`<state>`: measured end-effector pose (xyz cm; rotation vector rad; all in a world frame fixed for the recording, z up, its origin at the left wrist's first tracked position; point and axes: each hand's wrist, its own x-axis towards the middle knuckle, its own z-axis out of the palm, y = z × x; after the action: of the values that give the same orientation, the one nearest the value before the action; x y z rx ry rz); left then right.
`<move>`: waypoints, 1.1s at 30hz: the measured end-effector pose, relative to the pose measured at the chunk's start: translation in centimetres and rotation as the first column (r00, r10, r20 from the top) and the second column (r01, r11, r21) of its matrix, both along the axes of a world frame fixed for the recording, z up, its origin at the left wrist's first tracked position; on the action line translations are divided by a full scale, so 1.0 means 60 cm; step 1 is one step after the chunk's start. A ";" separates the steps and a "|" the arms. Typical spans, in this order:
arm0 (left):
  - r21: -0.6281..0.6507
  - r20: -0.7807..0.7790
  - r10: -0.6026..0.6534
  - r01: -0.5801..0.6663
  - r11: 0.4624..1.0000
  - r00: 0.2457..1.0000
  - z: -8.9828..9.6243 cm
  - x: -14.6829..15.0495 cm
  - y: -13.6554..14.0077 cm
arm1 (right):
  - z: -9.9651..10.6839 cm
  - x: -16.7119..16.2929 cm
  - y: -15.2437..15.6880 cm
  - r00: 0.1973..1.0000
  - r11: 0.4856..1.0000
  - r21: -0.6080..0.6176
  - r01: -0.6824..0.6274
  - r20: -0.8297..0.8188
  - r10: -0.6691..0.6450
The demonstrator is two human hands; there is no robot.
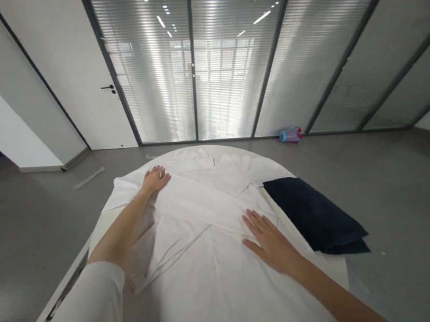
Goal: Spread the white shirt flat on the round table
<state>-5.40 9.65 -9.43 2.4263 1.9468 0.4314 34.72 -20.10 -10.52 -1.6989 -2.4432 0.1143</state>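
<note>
A white button-front shirt (190,279) lies spread on a pale table, its collar end away from me. One sleeve (203,196) is laid diagonally across its chest. At the far left, my left hand (155,180) rests on the cloth near that sleeve's upper end, fingers slightly spread. My right hand (270,243) lies flat by the sleeve's lower right end, with its fingers apart. Neither hand grips the fabric. Creases run through the cloth between my left arm and the front placket.
A folded dark navy cloth (312,217) hangs over the right edge of the round-ended table (332,269). Beyond stand glass partitions with blinds and a white door (94,108). A blue and pink item (290,135) lies on the grey floor by the glass.
</note>
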 end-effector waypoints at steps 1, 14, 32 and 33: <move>0.023 0.012 -0.014 0.013 1.000 1.000 0.007 0.003 -0.009 | -0.001 0.006 -0.008 1.000 1.000 0.000 0.002 -0.001 -0.002; -0.100 -0.151 -0.133 0.119 0.988 0.980 -0.019 -0.026 -0.169 | -0.003 0.012 -0.024 0.999 0.999 -0.005 0.036 -0.034 -0.036; -0.071 0.210 -0.952 0.975 0.210 0.220 0.122 0.358 -0.432 | 0.238 0.049 0.101 0.959 0.971 0.146 0.187 -0.244 -0.148; -0.079 0.149 -0.979 0.989 0.127 0.138 0.117 0.392 -0.459 | 0.237 0.053 0.106 0.950 0.969 0.146 0.200 -0.270 -0.155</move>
<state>18.13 -17.87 -2.40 2.7891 -0.0881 0.2195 37.89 -13.75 3.70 -1.7013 -2.0430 0.0922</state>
